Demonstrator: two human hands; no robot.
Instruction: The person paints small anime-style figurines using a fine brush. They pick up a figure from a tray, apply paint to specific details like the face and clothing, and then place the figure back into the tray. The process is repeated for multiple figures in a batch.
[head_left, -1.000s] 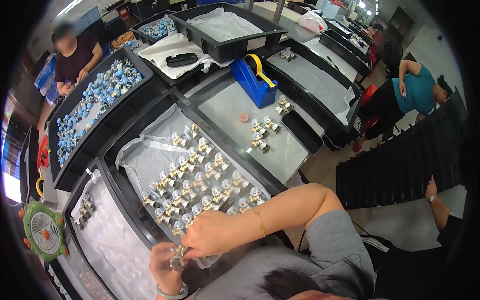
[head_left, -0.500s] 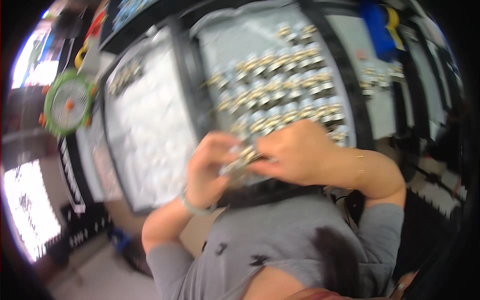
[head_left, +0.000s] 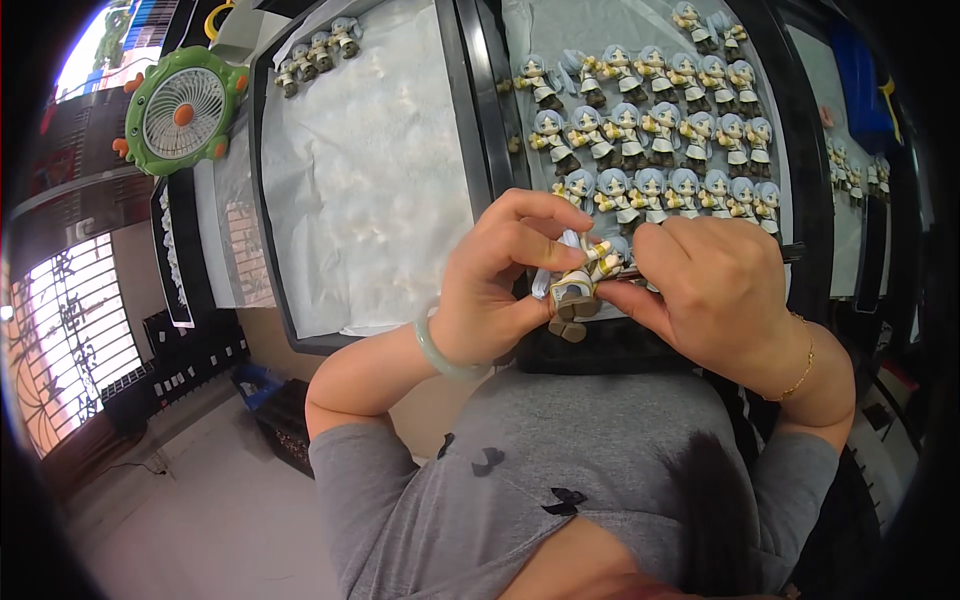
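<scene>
My left hand (head_left: pixel 505 275) is closed around a small figurine (head_left: pixel 573 290) with pale blue-white hair, a white and gold outfit and brown boots. The figurine is tilted, its boots toward me and its head partly hidden by my fingers. Pinched in my right hand (head_left: pixel 715 290) is a thin dark tool (head_left: pixel 793 253), perhaps tweezers or a brush. Its tip side reaches the figurine, but whether it touches cannot be made out. Just beyond my hands, several rows of matching figurines (head_left: pixel 625 130) stand in a black-rimmed tray (head_left: pixel 485 95) lined with pale paper.
To the left lies another paper-lined tray (head_left: pixel 365 190), with several figurines (head_left: pixel 318 52) at its far corner. A green fan (head_left: pixel 183 112) stands beyond its left side. More figurines (head_left: pixel 845 168) and a blue object (head_left: pixel 860 75) are at the right.
The view has shifted and sharpened, so the trays and my hands appear farther right. My left hand still holds a figurine and my right hand stays close against it.
</scene>
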